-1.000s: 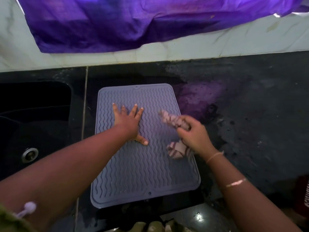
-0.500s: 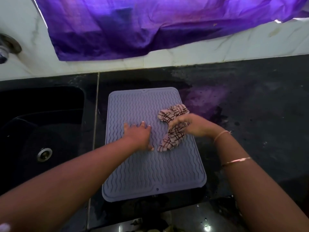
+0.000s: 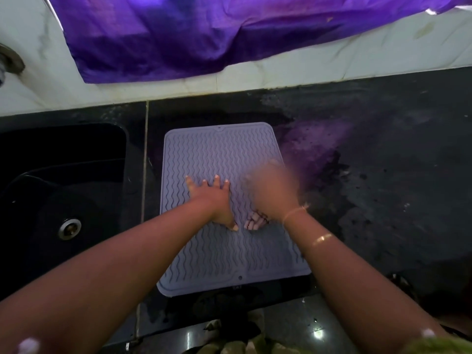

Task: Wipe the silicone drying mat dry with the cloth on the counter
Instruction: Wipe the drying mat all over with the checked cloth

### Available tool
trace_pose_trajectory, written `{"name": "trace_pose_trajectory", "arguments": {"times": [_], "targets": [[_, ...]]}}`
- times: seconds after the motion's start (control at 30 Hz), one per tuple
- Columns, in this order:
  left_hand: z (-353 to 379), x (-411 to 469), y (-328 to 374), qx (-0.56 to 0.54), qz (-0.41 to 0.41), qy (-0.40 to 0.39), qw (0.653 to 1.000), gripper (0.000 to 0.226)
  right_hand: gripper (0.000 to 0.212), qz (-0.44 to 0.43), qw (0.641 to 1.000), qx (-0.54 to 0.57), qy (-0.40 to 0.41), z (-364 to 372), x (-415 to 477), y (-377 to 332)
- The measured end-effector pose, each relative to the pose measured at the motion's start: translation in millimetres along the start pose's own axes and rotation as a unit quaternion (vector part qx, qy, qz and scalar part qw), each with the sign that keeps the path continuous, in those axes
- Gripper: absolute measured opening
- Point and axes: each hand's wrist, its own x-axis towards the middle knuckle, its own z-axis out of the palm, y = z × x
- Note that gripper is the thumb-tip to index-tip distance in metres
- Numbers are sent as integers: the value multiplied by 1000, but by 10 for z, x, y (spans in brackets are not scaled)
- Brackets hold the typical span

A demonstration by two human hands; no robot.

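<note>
A grey silicone drying mat (image 3: 219, 149) with wavy ridges lies on the black counter, just right of the sink. My left hand (image 3: 212, 200) presses flat on the mat's middle with its fingers spread. My right hand (image 3: 273, 192) is blurred by motion over the mat's right half and holds the checked cloth (image 3: 255, 222). Only a small end of the cloth shows under the wrist; the rest is hidden beneath the hand.
A black sink (image 3: 63, 190) with a steel drain (image 3: 69, 227) lies to the left. A purple cloth (image 3: 204, 34) hangs over the white tiled wall behind. The black counter (image 3: 383, 175) stretches right, with wet patches. A tap base (image 3: 10, 62) sits at far left.
My right hand has swept the cloth across the mat's right side and now covers most of it. My left hand stays pressed on the mat.
</note>
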Motion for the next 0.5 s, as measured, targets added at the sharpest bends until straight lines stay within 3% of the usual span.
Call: {"name": "trace_pose_trajectory", "arguments": {"times": [0.27,0.33,0.4,0.5], "targets": [[-29,13,26,-1,-3,-7,1000,124,36,-70,997,5,-13,81,-939,216],[-23,21,29,-6,-3,-6,1000,125,32,-67,995,66,-20,32,-972,264],[-13,19,20,-11,-1,-2,1000,126,29,-54,986,158,10,-81,-815,277],[-4,17,5,-9,4,4,1000,126,31,-18,978,185,97,-273,-257,263]]}}
